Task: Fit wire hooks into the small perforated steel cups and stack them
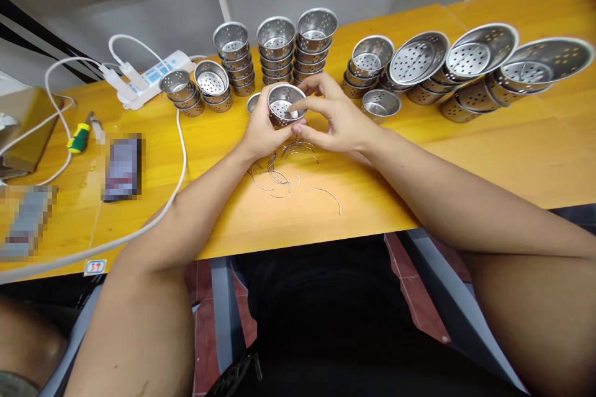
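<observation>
A small perforated metal cup [284,113] is tilted toward me above the table. My left hand [261,127] is wrapped round its left side. At the cup's right side is my right hand [333,115], with a finger reaching inside over the rim and the thumb close against the outer wall. Whether a wire is between those fingers cannot be made out. Below the hands, several thin curved wires [279,177] lie loose on the table, one wire [333,195] apart to the right. Another metal cup [252,102] stands partly hidden behind my left hand.
Cup stacks stand behind the hands [275,43] and to the right [470,62], near a single cup [382,104]. A power strip [156,80] with white cables, a green-and-yellow screwdriver [79,138] and a blurred phone [121,167] lie left. A white cable [183,149] runs beside my left forearm.
</observation>
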The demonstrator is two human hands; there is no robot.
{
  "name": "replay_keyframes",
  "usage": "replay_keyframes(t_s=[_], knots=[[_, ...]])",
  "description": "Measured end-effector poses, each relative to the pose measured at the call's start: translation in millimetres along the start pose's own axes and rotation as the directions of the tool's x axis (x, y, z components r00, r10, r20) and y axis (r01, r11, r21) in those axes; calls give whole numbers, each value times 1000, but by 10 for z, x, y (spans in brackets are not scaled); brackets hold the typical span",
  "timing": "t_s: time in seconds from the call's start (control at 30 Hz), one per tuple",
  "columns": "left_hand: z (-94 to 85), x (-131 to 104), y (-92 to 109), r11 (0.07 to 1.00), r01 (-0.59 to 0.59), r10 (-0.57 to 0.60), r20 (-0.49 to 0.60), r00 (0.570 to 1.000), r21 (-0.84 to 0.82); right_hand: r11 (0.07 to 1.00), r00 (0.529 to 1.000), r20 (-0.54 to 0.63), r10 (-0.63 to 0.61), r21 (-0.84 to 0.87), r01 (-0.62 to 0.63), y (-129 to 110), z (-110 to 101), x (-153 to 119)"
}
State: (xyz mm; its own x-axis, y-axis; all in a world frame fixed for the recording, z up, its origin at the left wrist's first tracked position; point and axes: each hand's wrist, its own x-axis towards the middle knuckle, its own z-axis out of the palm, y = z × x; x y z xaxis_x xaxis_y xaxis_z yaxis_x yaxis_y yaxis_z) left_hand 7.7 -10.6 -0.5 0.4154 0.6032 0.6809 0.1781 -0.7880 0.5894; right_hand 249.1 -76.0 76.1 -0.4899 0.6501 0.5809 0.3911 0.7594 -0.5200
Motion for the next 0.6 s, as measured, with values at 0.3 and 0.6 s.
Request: replay_keyframes(t_s=[0.3, 0.6], knots=[[-7, 1, 62, 1000, 1, -2, 49, 999, 28, 1000, 1000, -17, -18, -6, 18, 23, 10, 2], [-74, 3, 208, 991, -46, 27, 140, 990, 129, 994, 994, 105, 5, -113, 7, -71, -185, 59]])
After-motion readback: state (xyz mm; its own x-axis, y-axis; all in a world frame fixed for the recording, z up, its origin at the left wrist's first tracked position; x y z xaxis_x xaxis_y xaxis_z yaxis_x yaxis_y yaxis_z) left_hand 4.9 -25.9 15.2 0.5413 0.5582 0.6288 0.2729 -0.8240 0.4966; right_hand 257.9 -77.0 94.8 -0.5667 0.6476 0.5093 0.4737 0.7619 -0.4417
